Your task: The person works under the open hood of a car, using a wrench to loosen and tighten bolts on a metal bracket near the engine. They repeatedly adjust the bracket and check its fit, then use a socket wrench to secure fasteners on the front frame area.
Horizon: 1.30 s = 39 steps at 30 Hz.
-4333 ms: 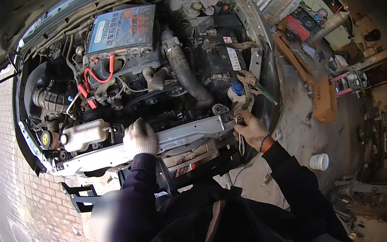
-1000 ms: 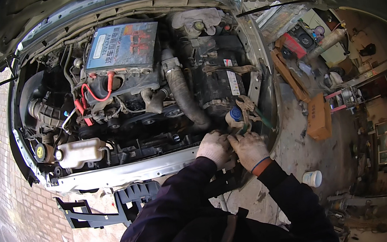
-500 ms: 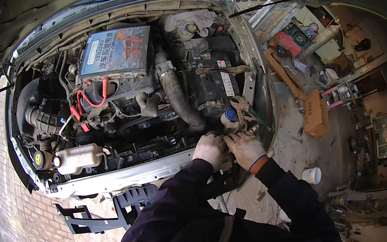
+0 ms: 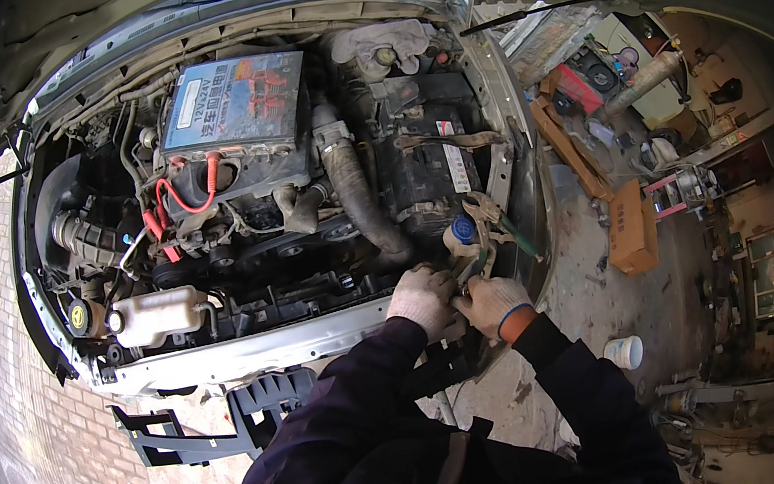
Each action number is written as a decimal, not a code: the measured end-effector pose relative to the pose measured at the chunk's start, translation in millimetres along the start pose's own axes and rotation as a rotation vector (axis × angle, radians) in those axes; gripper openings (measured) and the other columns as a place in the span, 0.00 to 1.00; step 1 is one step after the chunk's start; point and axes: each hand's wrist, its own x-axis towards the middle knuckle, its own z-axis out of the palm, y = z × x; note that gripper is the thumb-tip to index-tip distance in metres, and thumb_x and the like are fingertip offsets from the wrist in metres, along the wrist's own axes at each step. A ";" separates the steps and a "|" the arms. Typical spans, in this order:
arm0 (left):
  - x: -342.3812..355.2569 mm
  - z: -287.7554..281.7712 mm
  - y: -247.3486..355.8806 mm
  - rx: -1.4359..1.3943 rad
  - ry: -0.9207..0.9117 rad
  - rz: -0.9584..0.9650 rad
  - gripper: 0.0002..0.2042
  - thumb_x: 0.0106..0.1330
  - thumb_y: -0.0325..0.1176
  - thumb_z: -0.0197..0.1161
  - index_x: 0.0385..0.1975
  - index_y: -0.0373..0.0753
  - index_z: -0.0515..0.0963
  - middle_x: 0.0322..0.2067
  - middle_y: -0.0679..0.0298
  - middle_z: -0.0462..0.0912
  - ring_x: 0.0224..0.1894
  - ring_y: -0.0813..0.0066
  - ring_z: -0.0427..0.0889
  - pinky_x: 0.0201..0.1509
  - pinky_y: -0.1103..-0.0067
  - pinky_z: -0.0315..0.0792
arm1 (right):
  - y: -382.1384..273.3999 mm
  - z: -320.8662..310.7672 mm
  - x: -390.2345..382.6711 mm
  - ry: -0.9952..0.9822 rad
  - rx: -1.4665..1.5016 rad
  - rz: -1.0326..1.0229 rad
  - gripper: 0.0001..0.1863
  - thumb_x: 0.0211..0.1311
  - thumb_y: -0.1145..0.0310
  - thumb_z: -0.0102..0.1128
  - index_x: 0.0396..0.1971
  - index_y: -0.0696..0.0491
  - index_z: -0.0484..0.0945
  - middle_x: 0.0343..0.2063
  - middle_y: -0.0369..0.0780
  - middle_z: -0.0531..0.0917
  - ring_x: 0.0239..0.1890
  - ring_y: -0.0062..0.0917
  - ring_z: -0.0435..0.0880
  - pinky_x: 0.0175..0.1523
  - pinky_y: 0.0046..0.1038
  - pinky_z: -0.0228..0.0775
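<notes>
At the silver crossbar (image 4: 253,353), near its right end, curl the left hand (image 4: 420,299) and, just beside it, the right hand (image 4: 495,306). Whether either grips anything, I cannot tell.

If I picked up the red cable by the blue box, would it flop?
Probably bendy, since the red cable bends in a curve. It might tug back too, because one end seems plugged into the blue box.
</notes>
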 end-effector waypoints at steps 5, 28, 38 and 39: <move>2.2 3.4 0.5 0.021 -0.036 -0.019 0.25 0.57 0.48 0.78 0.52 0.41 0.91 0.56 0.61 0.91 0.59 0.53 0.86 0.63 0.61 0.82 | -7.3 4.1 -7.3 0.140 -0.146 -0.115 0.26 0.77 0.47 0.65 0.51 0.58 0.85 0.31 0.55 0.91 0.40 0.52 0.94 0.47 0.55 0.85; 2.7 14.6 -4.0 0.030 0.129 0.042 0.17 0.63 0.40 0.74 0.49 0.41 0.91 0.52 0.62 0.93 0.58 0.53 0.88 0.59 0.59 0.82 | -6.8 -2.7 -6.4 0.049 -0.064 -0.002 0.16 0.72 0.58 0.65 0.47 0.55 0.87 0.35 0.53 0.93 0.42 0.49 0.95 0.50 0.53 0.86; 1.8 17.8 -5.7 -0.023 0.220 0.083 0.15 0.55 0.39 0.75 0.41 0.41 0.91 0.46 0.62 0.91 0.51 0.53 0.87 0.58 0.60 0.80 | -2.1 -4.5 -3.0 -0.008 0.034 0.017 0.19 0.76 0.54 0.63 0.51 0.54 0.88 0.35 0.52 0.93 0.42 0.48 0.95 0.48 0.53 0.86; 2.0 17.0 -6.3 -0.009 0.185 0.070 0.17 0.55 0.40 0.76 0.44 0.41 0.91 0.48 0.62 0.92 0.53 0.54 0.87 0.59 0.60 0.81 | -4.5 -3.3 -4.6 0.014 -0.020 -0.003 0.18 0.76 0.55 0.63 0.51 0.54 0.88 0.35 0.52 0.93 0.42 0.48 0.95 0.49 0.52 0.86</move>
